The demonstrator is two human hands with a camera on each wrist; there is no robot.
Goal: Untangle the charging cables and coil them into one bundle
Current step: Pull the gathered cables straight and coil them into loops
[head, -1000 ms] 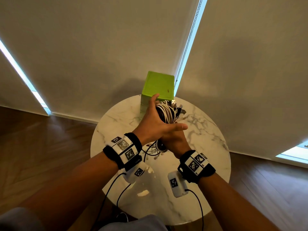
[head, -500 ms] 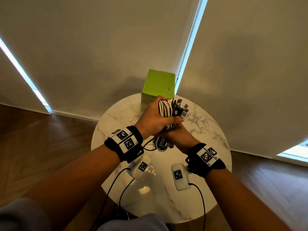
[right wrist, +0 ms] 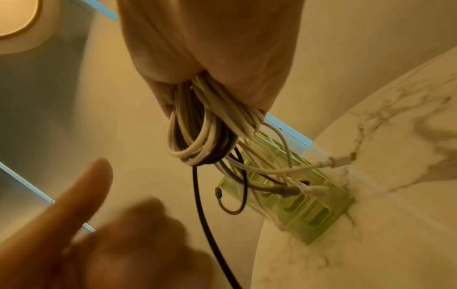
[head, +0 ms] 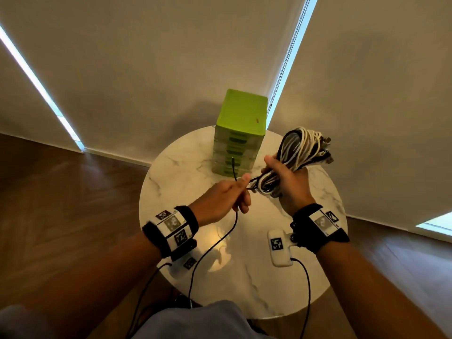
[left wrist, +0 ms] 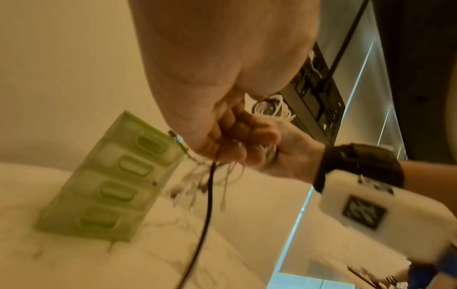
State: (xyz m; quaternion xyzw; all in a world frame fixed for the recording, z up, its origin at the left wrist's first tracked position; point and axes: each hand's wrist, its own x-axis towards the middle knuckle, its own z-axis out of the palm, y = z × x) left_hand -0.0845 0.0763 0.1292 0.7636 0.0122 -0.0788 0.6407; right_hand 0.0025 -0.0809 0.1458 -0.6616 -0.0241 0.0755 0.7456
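My right hand (head: 277, 176) grips a coil of white and black charging cables (head: 302, 148) above the right side of the round marble table (head: 171, 172). The coil's loops (right wrist: 197, 140) hang from my fist, and several plug ends (right wrist: 311, 188) dangle loose. Just left of it, my left hand (head: 241, 190) pinches a single black cable (head: 236, 218). That cable's tip (head: 232, 159) sticks up in front of the green box, and its length (left wrist: 210, 187) drops past the table's near edge. A short strand joins the left hand to the coil.
A green plastic drawer box (head: 238, 133) stands at the back of the table, right behind the hands. Wooden floor surrounds the table, and closed blinds hang behind it. Wrist camera units (head: 278, 245) with thin black leads hang under both forearms.
The hands were clasped together round the coil in front of the green box. They have parted: the right carried the coil up and right, the left drew back holding one black cable.
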